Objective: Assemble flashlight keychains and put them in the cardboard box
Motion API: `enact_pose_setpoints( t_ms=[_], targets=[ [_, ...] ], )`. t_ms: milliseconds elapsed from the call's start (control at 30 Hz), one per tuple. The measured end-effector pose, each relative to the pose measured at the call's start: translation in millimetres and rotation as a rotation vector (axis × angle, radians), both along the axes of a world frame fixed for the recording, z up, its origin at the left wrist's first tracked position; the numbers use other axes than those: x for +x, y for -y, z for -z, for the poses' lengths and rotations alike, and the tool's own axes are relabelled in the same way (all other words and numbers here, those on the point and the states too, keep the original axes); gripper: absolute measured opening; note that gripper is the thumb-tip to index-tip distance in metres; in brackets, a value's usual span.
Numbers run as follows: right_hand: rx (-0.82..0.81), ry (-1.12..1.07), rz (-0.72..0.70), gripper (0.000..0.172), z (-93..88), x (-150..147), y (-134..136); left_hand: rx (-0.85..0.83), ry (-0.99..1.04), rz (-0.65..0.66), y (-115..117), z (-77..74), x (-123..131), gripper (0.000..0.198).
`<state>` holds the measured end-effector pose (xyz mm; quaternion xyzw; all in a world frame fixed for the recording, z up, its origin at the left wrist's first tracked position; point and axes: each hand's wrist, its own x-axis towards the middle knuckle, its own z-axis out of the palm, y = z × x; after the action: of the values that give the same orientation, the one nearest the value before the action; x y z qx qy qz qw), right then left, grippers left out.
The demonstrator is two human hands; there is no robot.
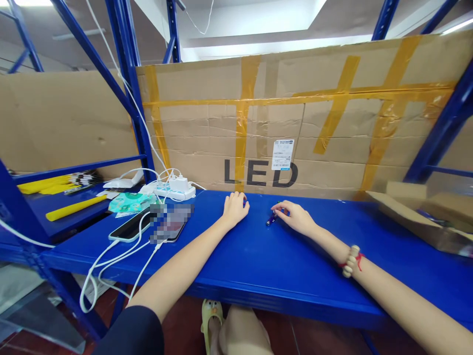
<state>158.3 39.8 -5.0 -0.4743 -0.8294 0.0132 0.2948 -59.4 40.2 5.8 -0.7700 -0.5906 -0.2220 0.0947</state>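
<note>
On the blue table [236, 256], my left hand [235, 208] rests with its fingers curled over a small dark blue or purple item [244, 201], mostly hidden beside the thumb. To its right, my right hand [293, 217] pinches a short dark purple, shiny cylindrical object [272, 218] between thumb and fingers. The near end of this object points down toward the table's front edge. What exactly the item at my left hand is cannot be made out.
Two phones [130, 228] [176, 226] with white cables lie at the left, near a power strip [173, 190] and a green packet [132, 202]. An open cardboard box [424, 217] stands at the right. Behind the table rises a taped cardboard panel [199, 138].
</note>
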Motion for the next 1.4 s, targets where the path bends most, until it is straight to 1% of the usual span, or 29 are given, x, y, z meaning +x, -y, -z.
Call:
enact_pose_setpoints(
  t_ms=[67,133,200,233,300,367,500,633,800,1000,1133,1267,1400],
  targets=[
    [0.060,0.030,-0.016,0.026,2.3,7,-6,-0.011,-0.042,0.156,4,-0.9,5,0.024],
    [0.078,0.051,-0.083,0.030,3.9,12,-9,-0.023,-0.088,0.324,8,-1.6,11,0.027],
    [0.071,0.083,-0.170,0.028,4.1,13,-10,-0.030,-0.107,0.469,12,-1.6,16,0.033],
    [0.059,0.100,-0.217,0.026,3.5,12,-9,-0.030,-0.107,0.515,13,-1.2,18,0.035],
    [0.029,0.120,-0.296,0.025,1.3,8,-7,-0.030,-0.111,0.555,15,0.3,22,0.036],
    [0.015,0.133,-0.311,0.024,-1.4,4,-3,-0.033,-0.118,0.553,15,2.4,24,0.033],
    [0.024,0.155,-0.197,0.020,-4.5,3,2,-0.028,-0.109,0.523,12,5.7,23,0.021],
    [0.009,0.151,-0.125,0.027,-3.9,3,5,-0.037,-0.063,0.515,11,5.5,21,0.019],
    [0.055,0.192,-0.182,0.029,-5.0,-5,11,-0.038,0.020,0.508,15,2.2,23,0.012],
    [-0.008,0.084,-0.330,0.026,-0.4,-11,8,-0.021,0.008,0.446,16,1.7,25,0.021],
    [-0.041,0.038,-0.325,0.025,1.8,-11,8,-0.001,-0.047,0.429,14,3.7,26,0.023],
    [-0.077,0.034,-0.316,0.024,-1.8,-13,13,0.028,-0.089,0.441,14,4.3,28,0.022],
    [-0.106,0.020,-0.280,0.026,-3.5,-15,15,0.048,-0.096,0.413,15,3.3,27,0.023]
  ],
)
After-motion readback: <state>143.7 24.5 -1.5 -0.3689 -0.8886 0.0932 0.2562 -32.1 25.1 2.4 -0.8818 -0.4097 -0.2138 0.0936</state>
